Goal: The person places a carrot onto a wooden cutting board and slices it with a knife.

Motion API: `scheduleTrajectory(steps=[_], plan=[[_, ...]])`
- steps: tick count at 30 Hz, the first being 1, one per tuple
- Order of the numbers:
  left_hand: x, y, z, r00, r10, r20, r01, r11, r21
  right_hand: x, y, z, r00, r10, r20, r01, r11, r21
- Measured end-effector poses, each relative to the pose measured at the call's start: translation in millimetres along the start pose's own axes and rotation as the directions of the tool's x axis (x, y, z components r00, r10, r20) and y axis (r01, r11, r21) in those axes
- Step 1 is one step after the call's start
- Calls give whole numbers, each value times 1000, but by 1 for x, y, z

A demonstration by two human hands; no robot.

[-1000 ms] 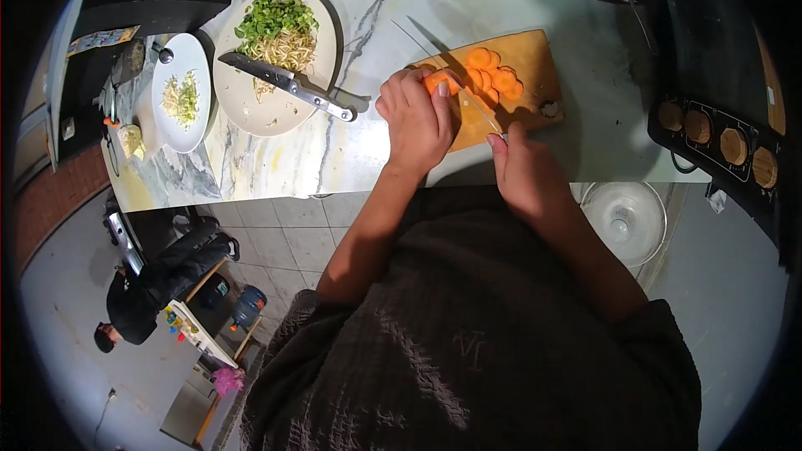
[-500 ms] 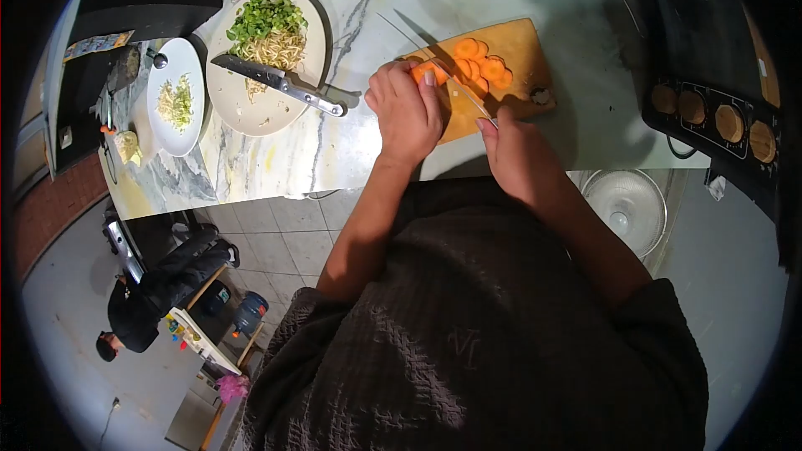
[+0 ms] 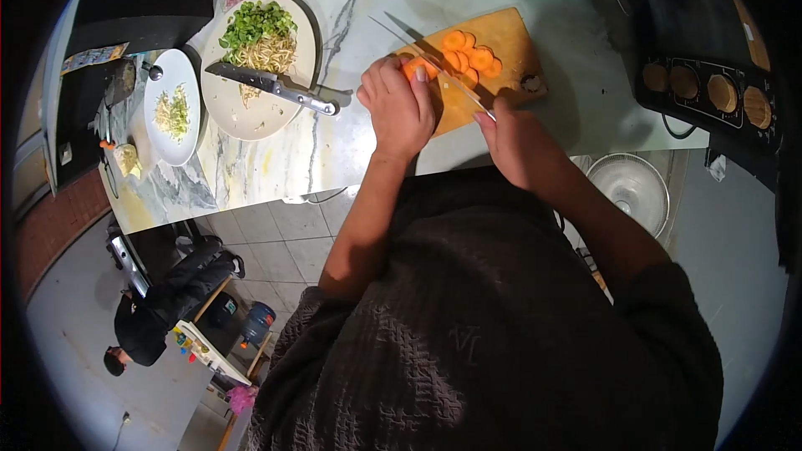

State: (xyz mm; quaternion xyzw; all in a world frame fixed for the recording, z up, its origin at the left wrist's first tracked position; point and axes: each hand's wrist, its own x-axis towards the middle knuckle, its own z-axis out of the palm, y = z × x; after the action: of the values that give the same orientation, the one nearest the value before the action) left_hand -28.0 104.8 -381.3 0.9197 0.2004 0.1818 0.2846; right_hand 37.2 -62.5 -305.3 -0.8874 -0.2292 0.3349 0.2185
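Observation:
My left hand is closed around a carrot on the wooden cutting board, its fingers near the cut end. In my right hand is the handle of a knife, mostly hidden by the fingers. The thin blade slants up and left across the carrot, its tip past the board's left edge. Several round carrot slices lie overlapping to the right of the blade.
Left of the board, a cream plate holds chopped greens and bean sprouts, with a second knife across it. A white oval dish has chopped bits. Beyond the counter are a strainer and another person.
The view has shifted slightly, so the board and plates sit a little differently. Both hands keep their holds; the knife stays at the carrot, its blade angle nearly the same.

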Motion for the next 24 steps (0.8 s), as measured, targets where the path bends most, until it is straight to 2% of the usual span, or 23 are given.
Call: scheduleTrajectory(steps=[2,9,13,22,24], plan=[[0,-1,0,1000,0,2,0,1000,1,12,2,7,986,-138,-90,145,987,75],[0,0,2,999,0,-34,0,1000,-14,15,-6,9,997,-72,-33,74,994,84],[-3,4,2,1000,-6,-20,6,1000,1,21,-6,23,997,19,-74,-8,990,138],[-1,-2,-1,999,-18,-48,16,1000,-26,10,4,32,988,14,-151,-4,998,67],[1,-4,-4,1000,-7,-7,7,997,-82,2,10,28,987,16,-157,-6,998,63]])
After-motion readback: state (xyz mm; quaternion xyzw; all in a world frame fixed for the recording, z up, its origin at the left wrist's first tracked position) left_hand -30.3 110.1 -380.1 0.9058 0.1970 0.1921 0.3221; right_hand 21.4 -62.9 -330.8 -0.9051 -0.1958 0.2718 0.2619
